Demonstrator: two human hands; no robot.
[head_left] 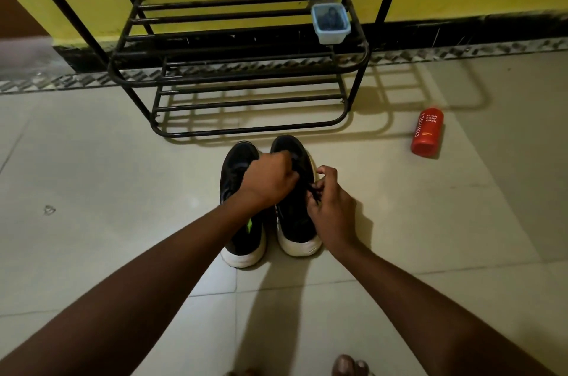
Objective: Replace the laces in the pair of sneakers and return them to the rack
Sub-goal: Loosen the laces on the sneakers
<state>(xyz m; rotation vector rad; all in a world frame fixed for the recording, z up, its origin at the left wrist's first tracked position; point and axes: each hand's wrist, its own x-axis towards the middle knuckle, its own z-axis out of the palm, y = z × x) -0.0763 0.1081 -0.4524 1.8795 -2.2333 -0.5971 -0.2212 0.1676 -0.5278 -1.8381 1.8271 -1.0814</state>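
Both hands are working over the right sneaker [295, 222], which is standing on the floor [123, 175] with its long axis running heel-near, toe toward the shoe rack [246, 130]. The right hand [333, 209] is pinching the black lace [315, 192] at the outer eyelets. The left hand [270, 180] is curling over the upper, its hold hidden. Count: two sneakers, the left sneaker [236, 166] untouched, one rack, one red body-wash bottle [427, 132].

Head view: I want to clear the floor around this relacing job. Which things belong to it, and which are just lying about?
In the job: left sneaker; right sneaker; lace, pinched by the right hand; left hand, curled over the right sneaker; rack.
Lying about: red body-wash bottle on the floor; plastic tub on the rack.
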